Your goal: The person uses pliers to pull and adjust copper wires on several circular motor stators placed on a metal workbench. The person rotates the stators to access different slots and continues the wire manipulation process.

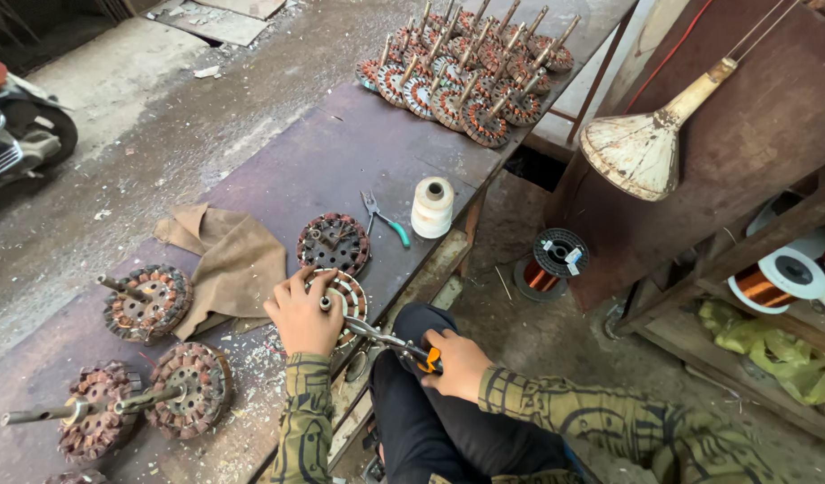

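My left hand (302, 315) presses down on a round wound motor stator (350, 294) lying at the bench's near edge. My right hand (455, 362) grips the orange handles of pliers (390, 341), whose jaws reach toward the stator's shaft by my left fingers. Just beyond it lies another round stator (334, 242) without a shaft.
The long metal bench (314, 161) carries a brown cloth (229, 260), stators with shafts (148, 303) at the left, several more (471, 72) at the far end, small green-handled pliers (384, 220) and a white thread spool (432, 206). Copper wire spools (549, 264) sit on the ground and shelf right.
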